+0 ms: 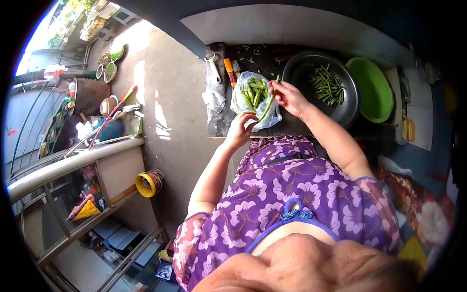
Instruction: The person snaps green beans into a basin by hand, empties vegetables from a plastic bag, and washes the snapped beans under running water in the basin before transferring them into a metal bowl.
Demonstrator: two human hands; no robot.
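A long green bean [266,109] stretches between my two hands over an open clear plastic bag [275,119]. My left hand [239,129] pinches its lower end, near the bag's front edge. Closed on the bean's upper part is my right hand [292,99], between the bag and a dark metal basin [299,80]. More whole green beans [254,92] lie inside the bag. Short cut pieces of green bean [328,86] are heaped in the dark basin.
A green plastic basin [373,90] stands right of the dark one. An orange-handled tool [229,69], a white-handled tool [212,70] and a crumpled white bag [213,100] lie at the counter's left. A yellow-rimmed bucket [146,185] sits on the floor at left.
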